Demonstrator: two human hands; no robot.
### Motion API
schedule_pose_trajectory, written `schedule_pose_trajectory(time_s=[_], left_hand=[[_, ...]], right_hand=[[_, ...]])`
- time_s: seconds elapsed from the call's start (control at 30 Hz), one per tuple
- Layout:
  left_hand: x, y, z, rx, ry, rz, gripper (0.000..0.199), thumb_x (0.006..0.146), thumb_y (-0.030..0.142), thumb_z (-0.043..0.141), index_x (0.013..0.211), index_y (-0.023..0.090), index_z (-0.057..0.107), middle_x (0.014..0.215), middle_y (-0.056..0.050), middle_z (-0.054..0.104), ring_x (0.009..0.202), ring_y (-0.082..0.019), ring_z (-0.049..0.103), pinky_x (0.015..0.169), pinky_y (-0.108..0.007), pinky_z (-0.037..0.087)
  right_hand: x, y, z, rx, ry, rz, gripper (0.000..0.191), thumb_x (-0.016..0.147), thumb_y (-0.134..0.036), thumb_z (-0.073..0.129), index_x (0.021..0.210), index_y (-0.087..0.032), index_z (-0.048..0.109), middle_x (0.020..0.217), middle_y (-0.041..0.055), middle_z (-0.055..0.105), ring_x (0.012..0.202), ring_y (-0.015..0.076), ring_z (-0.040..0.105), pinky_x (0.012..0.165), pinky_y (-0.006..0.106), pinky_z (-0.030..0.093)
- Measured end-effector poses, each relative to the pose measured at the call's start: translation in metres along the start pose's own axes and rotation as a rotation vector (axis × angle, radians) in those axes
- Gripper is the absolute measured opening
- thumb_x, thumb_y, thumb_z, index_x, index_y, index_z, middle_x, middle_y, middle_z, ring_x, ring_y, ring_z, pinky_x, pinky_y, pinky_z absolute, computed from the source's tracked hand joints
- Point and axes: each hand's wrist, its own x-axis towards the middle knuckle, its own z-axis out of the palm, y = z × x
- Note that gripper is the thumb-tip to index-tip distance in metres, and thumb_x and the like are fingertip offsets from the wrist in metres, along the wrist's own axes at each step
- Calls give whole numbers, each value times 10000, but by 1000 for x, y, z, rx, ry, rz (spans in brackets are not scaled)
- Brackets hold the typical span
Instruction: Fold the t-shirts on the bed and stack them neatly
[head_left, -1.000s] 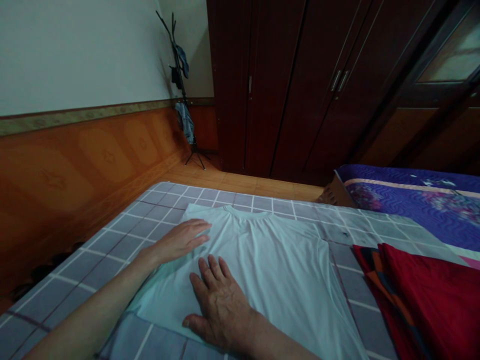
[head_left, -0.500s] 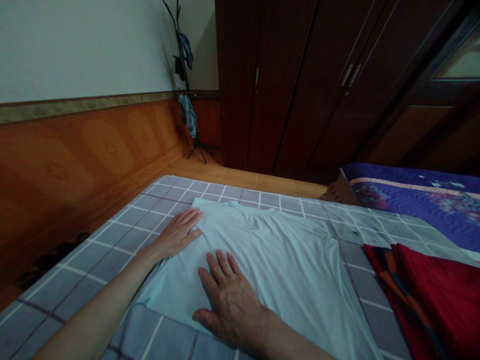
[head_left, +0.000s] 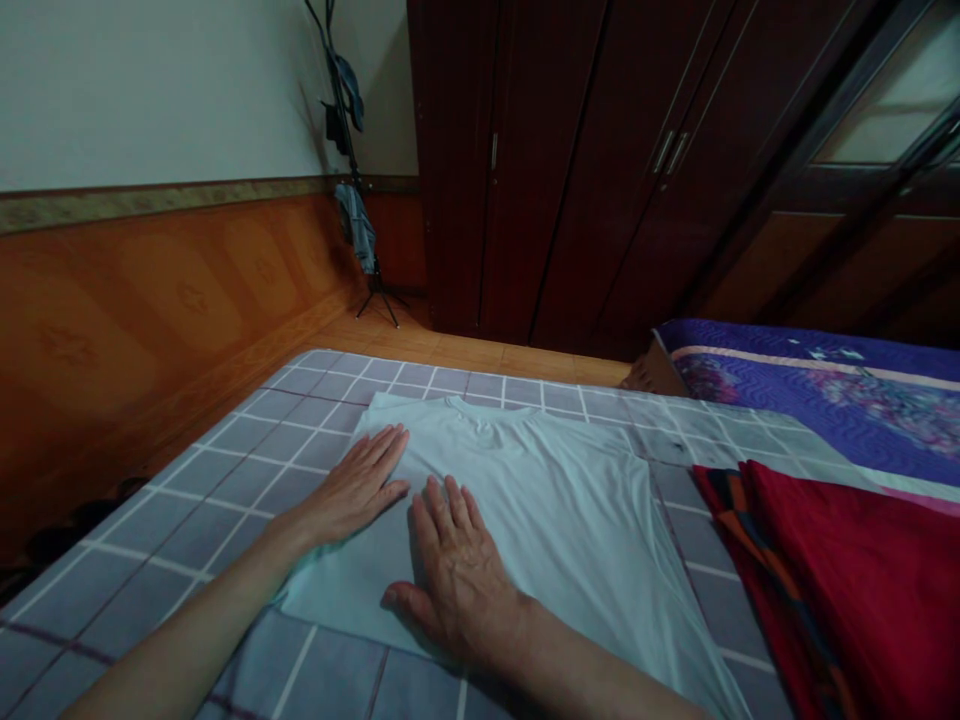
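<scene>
A pale mint shirt (head_left: 555, 500) lies spread on a grey checked bedsheet (head_left: 217, 480), its neckline toward the far edge and soft wrinkles across its right half. My left hand (head_left: 360, 485) rests flat on the shirt's left side, fingers stretched toward the neckline. To its right, my right hand (head_left: 457, 575) is over the lower left part of the shirt, palm down, thumb out to the side. Neither hand grips the cloth.
Folded red cloth (head_left: 862, 570) with an orange and dark strip lies at the right. Beyond are a purple floral bedcover (head_left: 825, 385), a dark wooden wardrobe (head_left: 525, 180) and a coat stand (head_left: 349, 130) by the wall.
My left hand has slid inward onto the shirt, and my right hand has moved slightly up, its fingers closer to the left hand. The view has turned a little to the right.
</scene>
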Motion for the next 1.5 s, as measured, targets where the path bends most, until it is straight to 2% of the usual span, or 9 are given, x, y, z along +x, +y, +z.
schedule_pose_trajectory(time_s=[0.17,0.37,0.57,0.83,1.0,1.17,1.27,1.4,1.5], left_hand=[[0,21,5,15,-13,72,700,942,563,270,1487,150,121,1538,-124,146,1419,-248,108,1143,-448,157],[1,18,6,54,-33,78,715,928,594,266,1477,142,181,1538,-125,136,1421,-241,93,1149,-434,127],[-2,22,1,43,-67,69,742,912,625,264,1473,143,203,1538,-134,121,1421,-261,76,1146,-442,106],[-2,23,-2,-27,-81,74,735,896,636,309,1475,195,208,1541,-117,136,1420,-288,65,1139,-474,94],[-3,21,0,-66,-52,90,636,906,599,346,1461,312,229,1552,-74,110,1420,-303,66,1124,-518,99],[-3,23,-6,-80,-82,82,627,897,595,373,1454,340,238,1554,-79,116,1417,-318,61,1113,-531,124],[-3,29,-10,-62,-68,97,614,913,569,353,1459,311,238,1553,-99,111,1420,-301,44,1118,-522,112],[-4,34,-7,-70,-76,103,634,917,601,294,1465,291,224,1548,-95,135,1419,-306,52,1116,-531,107],[-4,33,-1,-72,-85,101,647,910,621,285,1465,296,220,1545,-89,151,1416,-323,55,1112,-545,107]], right_hand=[[5,10,7,-63,52,98,816,865,-574,451,1415,12,309,1487,266,174,1383,388,39,1118,556,120],[8,18,7,-129,81,152,796,865,-590,433,1412,-19,338,1488,245,222,1385,385,108,1120,529,121],[15,39,-1,-274,163,400,807,855,-581,453,1400,5,350,1473,273,246,1368,430,144,1097,527,142],[16,47,-10,-367,216,384,723,852,-556,479,1362,-48,413,1425,236,355,1315,428,260,1046,520,223],[17,51,-16,-362,246,341,499,899,-503,423,1216,-137,542,1261,174,523,1178,328,432,989,461,304],[24,57,-16,-374,182,370,647,882,-550,438,1380,-139,391,1450,193,327,1331,375,245,1039,521,214],[31,59,-20,-373,169,420,639,898,-538,415,1373,-110,397,1449,217,318,1328,385,248,1031,528,218],[38,67,-29,-365,122,317,572,910,-555,388,1363,-208,421,1457,104,362,1337,290,269,1065,451,200],[40,78,-34,-375,139,356,579,927,-518,368,1367,-143,407,1456,162,345,1338,321,258,1057,500,187]])
